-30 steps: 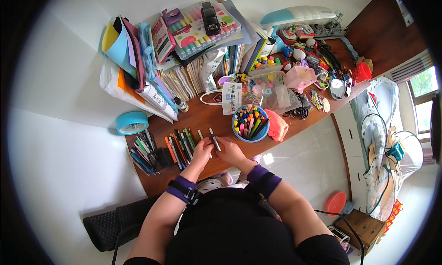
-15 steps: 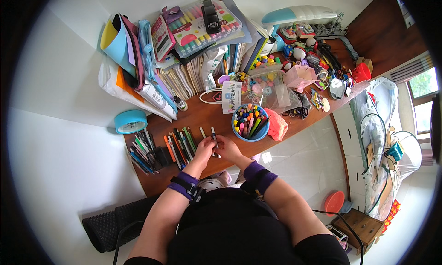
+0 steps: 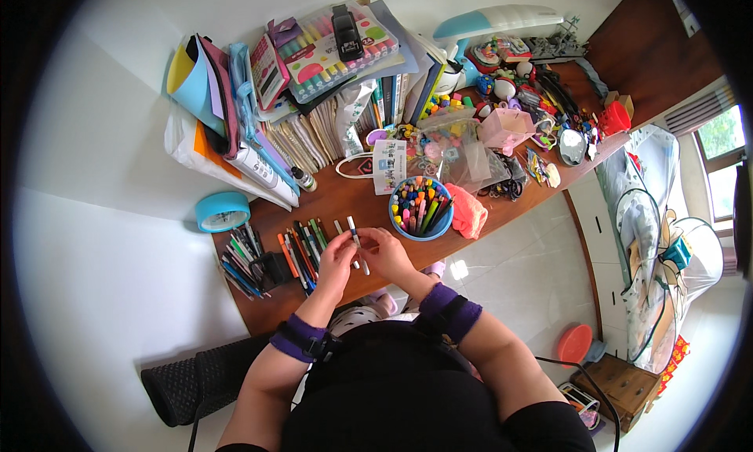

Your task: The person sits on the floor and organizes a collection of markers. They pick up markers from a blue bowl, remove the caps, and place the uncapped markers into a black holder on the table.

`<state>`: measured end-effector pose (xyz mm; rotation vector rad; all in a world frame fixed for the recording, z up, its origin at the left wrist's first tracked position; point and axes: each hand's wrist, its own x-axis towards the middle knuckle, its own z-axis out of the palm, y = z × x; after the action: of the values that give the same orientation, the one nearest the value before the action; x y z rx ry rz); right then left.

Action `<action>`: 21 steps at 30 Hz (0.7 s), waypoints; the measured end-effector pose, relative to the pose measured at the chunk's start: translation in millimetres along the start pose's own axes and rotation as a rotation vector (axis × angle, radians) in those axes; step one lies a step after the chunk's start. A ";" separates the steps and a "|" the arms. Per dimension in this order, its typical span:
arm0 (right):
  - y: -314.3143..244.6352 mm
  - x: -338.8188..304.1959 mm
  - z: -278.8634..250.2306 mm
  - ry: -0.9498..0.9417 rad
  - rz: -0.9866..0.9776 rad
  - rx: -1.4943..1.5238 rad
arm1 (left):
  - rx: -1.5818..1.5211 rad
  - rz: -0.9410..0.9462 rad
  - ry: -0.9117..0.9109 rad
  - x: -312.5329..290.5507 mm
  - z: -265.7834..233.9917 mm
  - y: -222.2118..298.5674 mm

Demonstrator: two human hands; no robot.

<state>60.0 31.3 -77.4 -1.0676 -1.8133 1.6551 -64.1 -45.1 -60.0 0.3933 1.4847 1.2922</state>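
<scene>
Between the fingertips of both hands is a slim white pen [image 3: 353, 231] with a dark band, tilted slightly, its top end leaning left. My left hand [image 3: 337, 262] pinches it from the left. My right hand [image 3: 384, 253] grips it from the right, its fingers curled over the middle. Another light-coloured pen [image 3: 338, 227] lies on the desk beside the held one, partly hidden by my left hand. To the left lies a row of green, black, white and orange pens and pencils [image 3: 303, 244]. Just right of my hands stands a blue round container [image 3: 400, 228] full of markers.
Farther left are a loose pile of pens [image 3: 239, 260], a black holder [image 3: 273, 268] and a blue round clock [image 3: 223, 212]. A coral cloth [image 3: 468, 213] lies by the container. Books and folders [image 3: 302, 142] line the wall; toys and bags crowd the desk's right.
Both hands have lifted the pen a little and tilted its top to the left. My wrists have spread slightly apart. The view has shifted slightly.
</scene>
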 end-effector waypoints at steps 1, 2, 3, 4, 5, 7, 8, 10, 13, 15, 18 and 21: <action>-14.1 -2.2 -4.2 0.022 -0.033 -0.003 | 0.002 0.045 -0.001 -6.8 3.9 8.5; -25.0 -4.3 -7.9 0.041 -0.055 0.012 | 0.013 0.104 -0.006 -9.9 7.1 12.8; -35.9 -6.8 -12.5 0.064 -0.080 0.026 | 0.024 0.166 -0.014 -11.9 10.9 17.5; -44.4 -9.0 -16.7 0.084 -0.102 0.040 | 0.034 0.226 -0.019 -13.7 14.0 21.9; -51.0 -11.5 -21.1 0.108 -0.133 0.036 | 0.079 0.277 -0.041 -15.7 16.9 27.4; -64.5 -17.5 -34.8 0.163 -0.194 0.022 | 0.165 0.380 -0.093 -20.4 27.0 42.6; -72.9 -20.3 -43.2 0.186 -0.233 -0.033 | 0.152 0.336 -0.124 -25.3 33.0 51.9; -75.9 -24.0 -56.5 0.246 -0.333 -0.154 | 0.193 0.429 -0.185 -26.8 43.3 59.1; -80.7 -27.7 -74.2 0.321 -0.406 -0.197 | 0.165 0.496 -0.280 -25.4 60.7 61.5; -74.1 -27.8 -83.6 0.369 -0.439 -0.254 | 0.168 0.483 -0.318 -23.5 69.8 60.1; -66.4 -31.5 -92.0 0.383 -0.384 -0.246 | 0.163 0.468 -0.322 -22.6 83.5 55.7; -49.1 -31.7 -93.9 0.384 -0.361 -0.248 | 0.187 0.416 -0.341 -15.4 82.9 42.2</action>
<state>139.7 65.3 -8.5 -1.0012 -1.8435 0.9623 -3.8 -0.7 -2.5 1.0369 1.2714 1.3243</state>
